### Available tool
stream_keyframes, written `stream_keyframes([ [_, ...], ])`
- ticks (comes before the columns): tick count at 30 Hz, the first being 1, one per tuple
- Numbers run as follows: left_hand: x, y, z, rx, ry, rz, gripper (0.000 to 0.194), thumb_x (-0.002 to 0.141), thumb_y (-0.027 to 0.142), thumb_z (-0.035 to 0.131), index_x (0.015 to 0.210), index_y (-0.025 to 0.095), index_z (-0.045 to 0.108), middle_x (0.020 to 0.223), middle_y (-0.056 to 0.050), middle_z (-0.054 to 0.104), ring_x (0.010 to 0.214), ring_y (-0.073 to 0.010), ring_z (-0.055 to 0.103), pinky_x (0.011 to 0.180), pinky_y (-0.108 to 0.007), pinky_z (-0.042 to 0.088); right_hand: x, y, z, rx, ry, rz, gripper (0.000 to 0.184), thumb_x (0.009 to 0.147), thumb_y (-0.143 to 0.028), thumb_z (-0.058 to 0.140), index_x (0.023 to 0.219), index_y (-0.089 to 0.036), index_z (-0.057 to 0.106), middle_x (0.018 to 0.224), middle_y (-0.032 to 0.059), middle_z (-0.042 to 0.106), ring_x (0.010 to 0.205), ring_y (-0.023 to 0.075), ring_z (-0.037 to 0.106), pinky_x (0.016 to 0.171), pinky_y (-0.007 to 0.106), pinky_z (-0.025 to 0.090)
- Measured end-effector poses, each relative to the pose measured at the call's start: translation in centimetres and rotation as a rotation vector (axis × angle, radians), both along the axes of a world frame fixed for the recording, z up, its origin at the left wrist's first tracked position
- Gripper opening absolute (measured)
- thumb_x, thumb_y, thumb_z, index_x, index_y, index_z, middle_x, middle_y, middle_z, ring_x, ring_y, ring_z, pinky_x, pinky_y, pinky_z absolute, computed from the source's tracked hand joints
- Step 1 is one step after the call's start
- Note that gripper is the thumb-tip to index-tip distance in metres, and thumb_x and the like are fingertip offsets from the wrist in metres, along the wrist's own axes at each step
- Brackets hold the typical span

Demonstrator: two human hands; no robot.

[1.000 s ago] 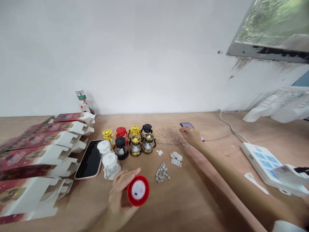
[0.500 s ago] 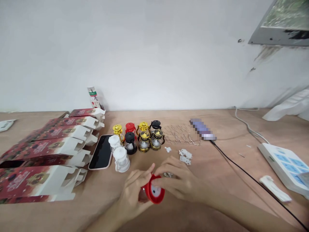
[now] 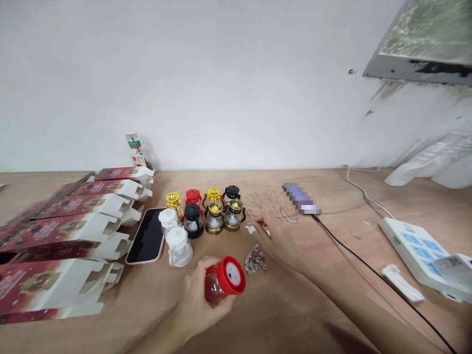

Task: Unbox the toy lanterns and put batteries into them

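My left hand (image 3: 199, 295) is wrapped round a small red lantern (image 3: 217, 285) with a clear body. The lantern lies tipped, its red-rimmed base with a pale disc turned up and to the right. My right hand (image 3: 278, 241) is lowered over the small white plastic pieces (image 3: 250, 229), covering most of them. Its fingers are bent close together; whether a piece is between them is hidden. Several silver button cells (image 3: 254, 259) lie in a heap between the hands. Thin bent metal wires (image 3: 263, 200) are spread beyond my right hand.
Several upright lanterns (image 3: 214, 209) in gold, red, black and white stand left of centre. A phone (image 3: 145, 236) and red folded boxes (image 3: 55, 246) lie further left. At right are a second phone (image 3: 300, 199) on a black cable (image 3: 354, 250), and a white power strip (image 3: 413, 250).
My right hand went from the wires to the lantern's base, then away to the white pieces. My left hand keeps the red lantern and has tilted it. The view shifted slightly.
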State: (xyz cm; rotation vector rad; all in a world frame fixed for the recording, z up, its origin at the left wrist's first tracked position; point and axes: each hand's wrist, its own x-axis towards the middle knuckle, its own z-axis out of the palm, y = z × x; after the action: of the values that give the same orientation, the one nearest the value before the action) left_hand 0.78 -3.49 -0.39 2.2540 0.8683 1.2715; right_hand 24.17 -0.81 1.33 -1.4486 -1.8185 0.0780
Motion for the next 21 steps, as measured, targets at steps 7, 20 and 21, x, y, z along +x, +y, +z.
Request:
stream_keyframes([
  [7,-0.2,0.5,0.3,0.049,0.040,0.019,0.042,0.066,0.017,0.062,0.103,0.022,0.045,0.089,-0.003,0.065,0.076,-0.0171,0.067,0.063,-0.025,0.055,1.4,3.0,-1.4,-0.390,0.000,-0.114,0.014,0.079,-0.018,0.053,0.071,-0.016,0.064,0.066,0.0022,0.066,0.061,0.0147,0.060,0.056,0.023,0.041],
  [20,-0.7,1.3,0.7,0.204,0.073,0.035,0.036,0.071,0.019,0.060,0.105,0.020,0.048,0.089,-0.004,0.065,0.077,-0.0163,0.066,0.065,-0.024,0.055,-0.2,1.3,0.2,-0.217,-0.044,-0.039,0.009,0.081,-0.022,0.059,0.073,-0.018,0.061,0.066,0.0009,0.065,0.063,0.0148,0.060,0.057,0.025,0.043],
  [21,-0.7,1.3,0.7,0.202,0.080,0.047,0.036,0.072,0.020,0.061,0.106,0.020,0.048,0.090,-0.004,0.066,0.077,-0.0163,0.067,0.065,-0.024,0.055,-0.7,0.6,0.6,-0.120,-0.031,0.088,0.009,0.083,-0.023,0.058,0.076,-0.018,0.061,0.070,0.0013,0.066,0.067,0.0145,0.061,0.060,0.025,0.046],
])
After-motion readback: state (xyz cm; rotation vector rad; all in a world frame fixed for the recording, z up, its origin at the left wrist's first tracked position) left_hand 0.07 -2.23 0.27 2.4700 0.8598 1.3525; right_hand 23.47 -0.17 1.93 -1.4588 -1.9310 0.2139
